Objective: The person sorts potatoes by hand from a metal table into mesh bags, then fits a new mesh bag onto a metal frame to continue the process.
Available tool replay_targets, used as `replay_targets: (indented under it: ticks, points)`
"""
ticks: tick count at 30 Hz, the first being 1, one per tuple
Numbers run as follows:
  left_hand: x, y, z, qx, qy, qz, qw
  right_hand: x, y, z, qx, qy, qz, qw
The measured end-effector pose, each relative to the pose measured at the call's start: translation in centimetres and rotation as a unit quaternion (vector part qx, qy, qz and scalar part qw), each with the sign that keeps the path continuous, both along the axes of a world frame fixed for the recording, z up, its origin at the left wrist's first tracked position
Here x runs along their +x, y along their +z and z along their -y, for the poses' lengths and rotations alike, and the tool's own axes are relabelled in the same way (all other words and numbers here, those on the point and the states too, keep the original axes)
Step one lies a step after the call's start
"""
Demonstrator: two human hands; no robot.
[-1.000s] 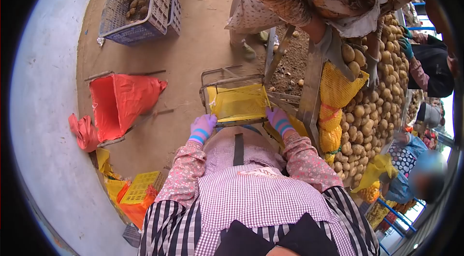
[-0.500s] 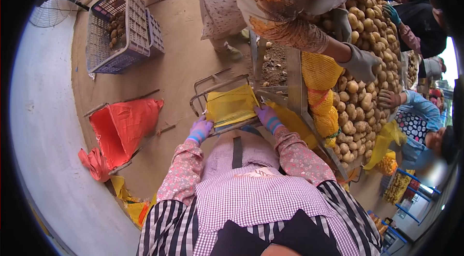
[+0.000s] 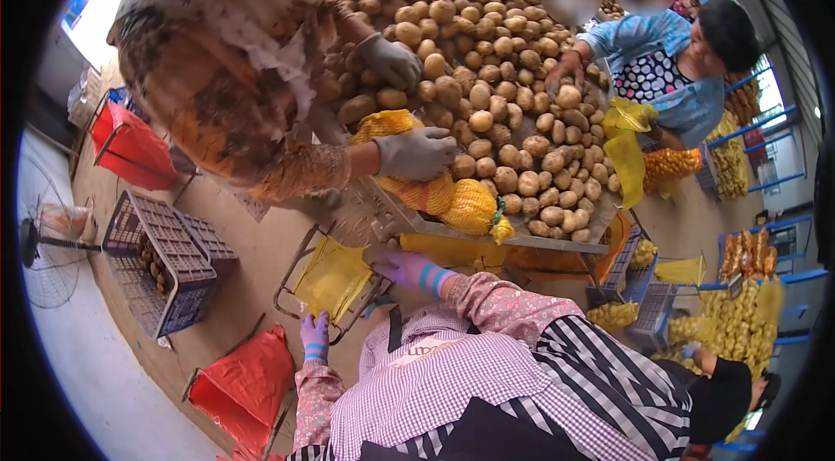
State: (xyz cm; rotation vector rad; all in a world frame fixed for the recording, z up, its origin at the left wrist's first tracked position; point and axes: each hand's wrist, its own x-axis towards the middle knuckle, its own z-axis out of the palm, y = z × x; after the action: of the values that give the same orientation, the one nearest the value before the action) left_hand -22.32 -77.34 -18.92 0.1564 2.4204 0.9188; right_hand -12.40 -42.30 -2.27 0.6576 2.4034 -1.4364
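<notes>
A yellow mesh bag is stretched over a metal frame standing low in front of me. My left hand, in a purple glove, is at the bag's near left corner with its fingers pointing up and apart. On the other side, my right hand, gloved alike, reaches out past the frame's right side with fingers extended and nothing visible in them. More yellow mesh hangs under the table edge, just beyond this hand. A filled yellow mesh sack lies on that edge, tied at one end.
Potatoes cover the sorting table. Across from me a co-worker's grey-gloved hand rests on the filled sack; another person works at the far side. To the left are a red sack, a plastic crate and a fan.
My view has swung right, showing more of the potato table. My right hand has left the bag's corner and moved right; my left hand stays by the bag. The co-worker's hand is now on the filled sack.
</notes>
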Motion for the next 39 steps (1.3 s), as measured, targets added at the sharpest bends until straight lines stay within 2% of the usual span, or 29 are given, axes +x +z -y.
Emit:
replay_targets:
  ticks: [1, 3, 4, 6, 7, 9, 11, 13, 15, 16, 21, 23, 27, 29, 31, 33, 35, 37, 39]
  points:
    - [0.1, 1.2, -0.5, 0.002, -0.012, -0.012, 1.000, 0.5, 2.1, -0.1, 0.000, 0.021, -0.029, 0.999]
    - [0.9, 4.8, -1.1, -0.037, 0.021, -0.105, 0.994, 1.7, 5.3, -0.6, -0.001, 0.033, -0.069, 0.997]
    - [1.4, 6.2, -1.7, -0.037, 0.009, -0.116, 0.993, 2.6, 6.5, -1.0, 0.006, 0.061, -0.134, 0.989]
    - [2.9, 8.4, -2.6, -0.081, 0.099, -0.153, 0.980, 4.6, 8.5, -2.4, 0.035, 0.082, -0.245, 0.966]
    - [3.9, 9.6, -3.0, -0.080, 0.092, -0.163, 0.979, 5.5, 9.4, -3.7, 0.036, 0.073, -0.254, 0.964]
    - [5.7, 11.7, -3.9, -0.124, 0.105, -0.269, 0.949, 7.2, 10.9, -7.2, 0.117, -0.053, -0.425, 0.896]
    - [6.8, 13.0, -4.9, -0.089, 0.107, -0.275, 0.951, 8.1, 10.0, -12.0, 0.199, -0.201, -0.435, 0.855]
    - [7.6, 13.8, -6.8, -0.058, 0.109, -0.276, 0.953, 9.4, 9.1, -17.4, 0.283, -0.236, -0.307, 0.878]
    - [8.6, 14.5, -8.8, -0.040, 0.081, -0.292, 0.952, 9.9, 6.2, -20.8, 0.389, -0.179, -0.121, 0.896]
    - [8.6, 14.5, -9.7, -0.014, 0.055, -0.303, 0.951, 10.5, 5.0, -21.9, 0.393, -0.128, -0.085, 0.907]
    - [10.0, 18.1, -16.6, 0.046, 0.012, -0.263, 0.964, 13.9, 4.0, -24.3, 0.415, -0.080, -0.071, 0.904]
    - [10.6, 19.4, -19.0, 0.091, -0.034, -0.251, 0.963, 16.0, 4.0, -25.6, 0.406, -0.103, -0.099, 0.903]
    - [11.8, 20.4, -21.6, 0.112, -0.057, -0.259, 0.958, 19.9, 4.1, -28.7, 0.370, -0.170, -0.100, 0.908]
    - [12.0, 20.2, -22.3, 0.121, -0.074, -0.242, 0.960, 22.5, 5.8, -30.1, 0.387, -0.147, -0.044, 0.909]
    - [12.7, 20.8, -23.5, 0.135, -0.073, -0.220, 0.963, 25.1, 4.1, -31.6, 0.391, -0.208, -0.134, 0.886]
    - [13.2, 20.9, -24.8, 0.148, -0.065, -0.196, 0.967, 28.2, 3.9, -33.3, 0.435, -0.265, -0.068, 0.858]
    - [13.2, 20.5, -26.4, 0.172, -0.074, -0.173, 0.967, 31.2, 3.3, -34.0, 0.428, -0.322, -0.017, 0.844]
    - [13.9, 22.4, -29.5, 0.176, -0.099, -0.172, 0.964, 32.0, 3.3, -34.5, 0.426, -0.317, -0.002, 0.847]
    - [14.6, 23.3, -32.2, 0.175, -0.125, -0.167, 0.962, 32.4, 3.8, -34.5, 0.379, -0.324, 0.046, 0.866]
